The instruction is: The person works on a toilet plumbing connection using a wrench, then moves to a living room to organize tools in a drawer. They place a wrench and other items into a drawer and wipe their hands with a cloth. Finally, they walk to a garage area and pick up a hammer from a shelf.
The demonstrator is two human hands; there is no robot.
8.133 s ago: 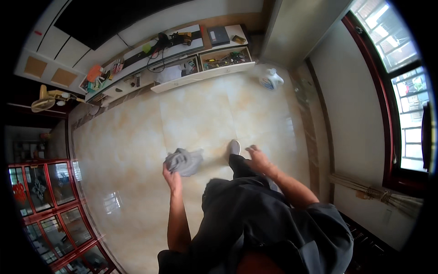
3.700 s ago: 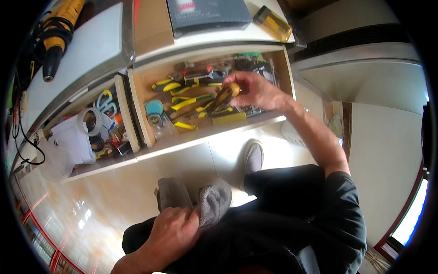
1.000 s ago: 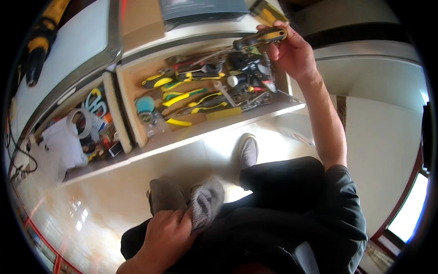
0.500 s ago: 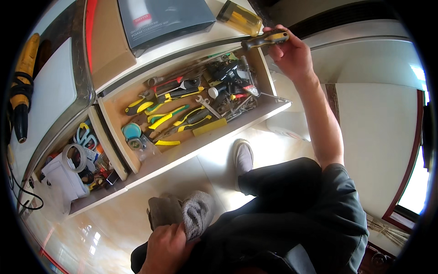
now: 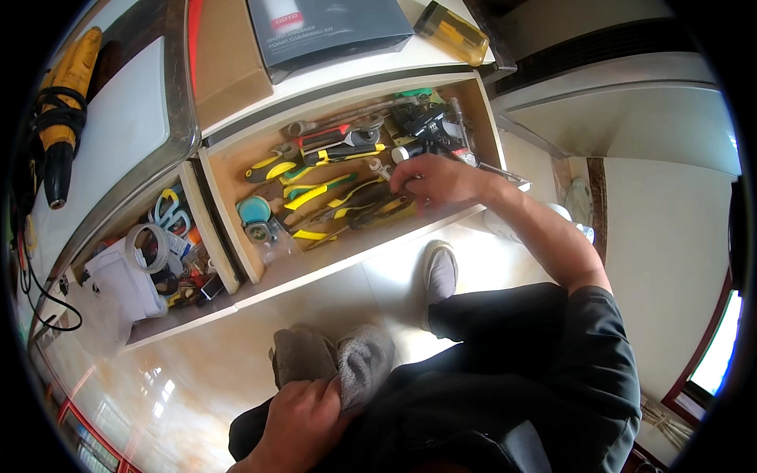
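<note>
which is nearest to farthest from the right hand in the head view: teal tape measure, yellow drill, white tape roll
From the right hand in the tool drawer:
1. Teal tape measure, same drawer, left end.
2. White tape roll, next compartment left.
3. Yellow drill, countertop, far left.

The right hand (image 5: 430,180) reaches into the open tool drawer (image 5: 252,260), fingers resting on yellow-handled pliers (image 5: 378,209) near the drawer's front edge. Below the drawer, the left hand (image 5: 296,418) grips a grey cloth (image 5: 363,363). Beyond the drawer, a yellow bottle (image 5: 451,33) lies on the bench (image 5: 347,67).
</note>
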